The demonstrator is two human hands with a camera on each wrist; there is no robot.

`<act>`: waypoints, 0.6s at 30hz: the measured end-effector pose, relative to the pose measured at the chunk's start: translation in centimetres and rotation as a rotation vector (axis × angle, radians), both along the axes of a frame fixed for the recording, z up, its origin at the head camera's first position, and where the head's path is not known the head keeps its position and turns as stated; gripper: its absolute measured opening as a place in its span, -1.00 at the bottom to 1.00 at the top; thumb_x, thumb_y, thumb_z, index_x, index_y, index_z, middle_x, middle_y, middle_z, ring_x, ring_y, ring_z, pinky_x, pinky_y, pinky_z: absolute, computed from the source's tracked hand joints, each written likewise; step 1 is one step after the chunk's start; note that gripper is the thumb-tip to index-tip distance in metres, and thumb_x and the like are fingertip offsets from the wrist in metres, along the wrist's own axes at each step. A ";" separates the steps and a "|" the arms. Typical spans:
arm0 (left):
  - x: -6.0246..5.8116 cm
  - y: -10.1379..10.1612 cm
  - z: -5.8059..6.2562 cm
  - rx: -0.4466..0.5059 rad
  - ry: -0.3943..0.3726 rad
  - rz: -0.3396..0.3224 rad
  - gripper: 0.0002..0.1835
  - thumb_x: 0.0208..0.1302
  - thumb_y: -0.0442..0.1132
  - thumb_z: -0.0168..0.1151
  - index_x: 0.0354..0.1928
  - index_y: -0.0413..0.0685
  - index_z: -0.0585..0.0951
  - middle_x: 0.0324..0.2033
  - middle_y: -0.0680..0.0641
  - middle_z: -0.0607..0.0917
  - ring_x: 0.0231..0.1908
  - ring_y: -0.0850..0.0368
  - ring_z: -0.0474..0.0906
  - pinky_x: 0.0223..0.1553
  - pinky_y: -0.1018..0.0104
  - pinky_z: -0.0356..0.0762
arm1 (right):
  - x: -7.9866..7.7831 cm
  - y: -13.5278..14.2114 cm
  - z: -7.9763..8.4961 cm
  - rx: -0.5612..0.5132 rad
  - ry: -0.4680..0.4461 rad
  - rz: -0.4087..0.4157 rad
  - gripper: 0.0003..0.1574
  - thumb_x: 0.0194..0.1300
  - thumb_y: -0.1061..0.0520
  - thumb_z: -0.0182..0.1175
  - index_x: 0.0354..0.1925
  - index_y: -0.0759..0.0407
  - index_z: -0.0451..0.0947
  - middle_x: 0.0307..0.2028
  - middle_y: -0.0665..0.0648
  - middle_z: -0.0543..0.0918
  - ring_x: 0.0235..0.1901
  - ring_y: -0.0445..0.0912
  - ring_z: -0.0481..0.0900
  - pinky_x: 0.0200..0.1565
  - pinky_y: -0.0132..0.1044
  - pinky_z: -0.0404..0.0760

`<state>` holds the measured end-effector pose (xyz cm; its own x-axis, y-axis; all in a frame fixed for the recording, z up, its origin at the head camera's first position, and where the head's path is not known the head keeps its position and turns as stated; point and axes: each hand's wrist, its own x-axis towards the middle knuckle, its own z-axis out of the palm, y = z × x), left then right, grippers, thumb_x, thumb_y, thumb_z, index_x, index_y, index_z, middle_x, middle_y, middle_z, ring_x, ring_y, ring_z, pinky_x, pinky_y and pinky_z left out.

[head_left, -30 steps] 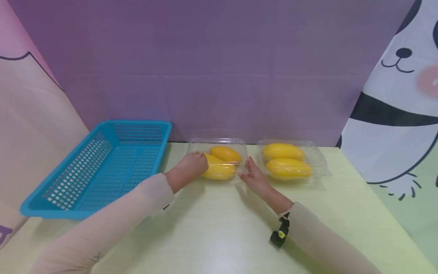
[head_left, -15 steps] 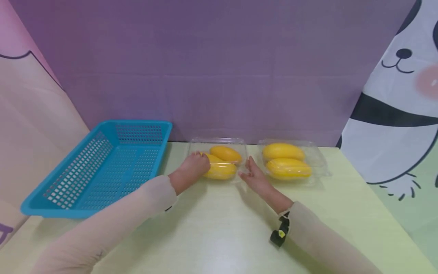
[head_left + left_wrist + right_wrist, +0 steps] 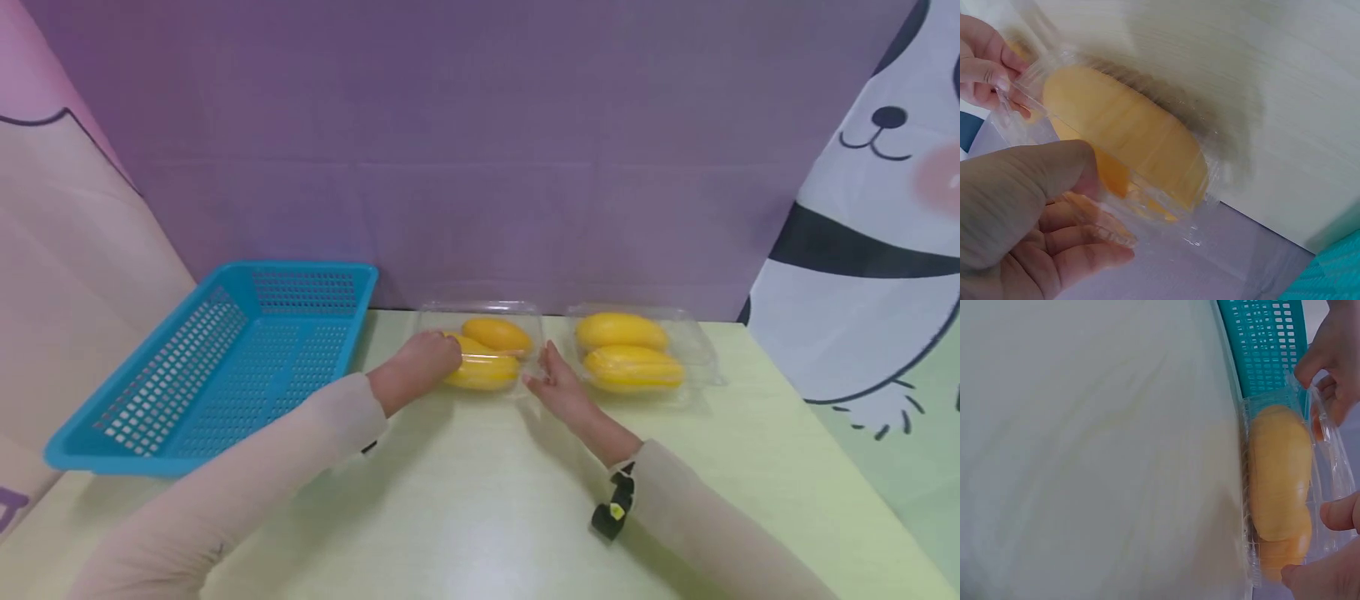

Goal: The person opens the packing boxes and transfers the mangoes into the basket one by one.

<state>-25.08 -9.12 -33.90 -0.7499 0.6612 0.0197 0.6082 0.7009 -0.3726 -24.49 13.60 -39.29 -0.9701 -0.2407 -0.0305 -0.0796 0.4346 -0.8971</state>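
Two yellow mangoes point(image 3: 483, 371) lie in a clear plastic clamshell box point(image 3: 435, 317) at the back middle of the table. My left hand point(image 3: 423, 362) grips the box's left side. In the left wrist view, the left thumb and fingers point(image 3: 1054, 169) pinch a thin clear plastic edge beside the front mango point(image 3: 1129, 131). At the box's right end is my right hand point(image 3: 566, 396). The right wrist view shows its thumb point(image 3: 1341, 512) and a fingertip on the clear plastic, near the far end of the mango point(image 3: 1282, 475).
To the right stands a second clear box point(image 3: 697, 346), with two more yellow mangoes point(image 3: 633, 368) in it. A blue perforated basket point(image 3: 348, 350) is on the left. Purple cloth point(image 3: 480, 167) hangs behind the table point(image 3: 465, 500).
My left hand has shifted slightly right at the box's side. The right hand and both boxes stay almost where they were.
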 end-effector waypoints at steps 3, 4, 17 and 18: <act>0.0 -0.2 0.2 -0.011 -0.012 -0.001 -0.87 0.15 -0.47 0.16 -0.34 -0.16 0.65 -0.32 -0.13 0.69 -0.41 0.03 0.57 -0.31 0.25 0.61 | 0.1 -0.1 0.0 -0.002 0.004 -0.009 -0.03 0.37 0.21 0.03 0.43 0.42 -0.37 0.43 0.43 -0.11 0.39 0.29 -0.01 0.35 0.08 0.13; 0.0 -0.2 0.2 -0.012 -0.020 0.004 -0.88 0.16 -0.47 0.16 -0.33 -0.17 0.65 -0.32 -0.13 0.69 -0.41 0.02 0.56 -0.31 0.25 0.62 | 0.1 -0.1 0.0 0.006 0.007 -0.008 -0.03 0.38 0.21 0.03 0.43 0.42 -0.37 0.42 0.43 -0.10 0.39 0.30 0.00 0.34 0.08 0.14; 0.3 -0.1 1.4 -0.074 -0.105 0.074 -0.85 0.24 -0.41 0.15 -0.17 -0.22 0.62 -0.24 -0.15 0.68 -0.33 0.03 0.56 -0.21 0.25 0.64 | -0.2 -0.2 -0.3 -0.056 -0.011 -0.010 -0.05 0.38 0.24 0.02 0.43 0.42 -0.37 0.42 0.44 -0.11 0.39 0.30 -0.03 0.34 0.09 0.13; 0.3 -0.1 1.5 -0.073 -0.116 0.081 -0.84 0.24 -0.41 0.14 -0.16 -0.23 0.62 -0.24 -0.15 0.68 -0.33 0.03 0.56 -0.20 0.24 0.64 | -0.2 -0.2 -0.3 -0.059 -0.009 -0.010 -0.05 0.38 0.24 0.02 0.43 0.42 -0.37 0.42 0.44 -0.11 0.39 0.31 -0.03 0.34 0.09 0.12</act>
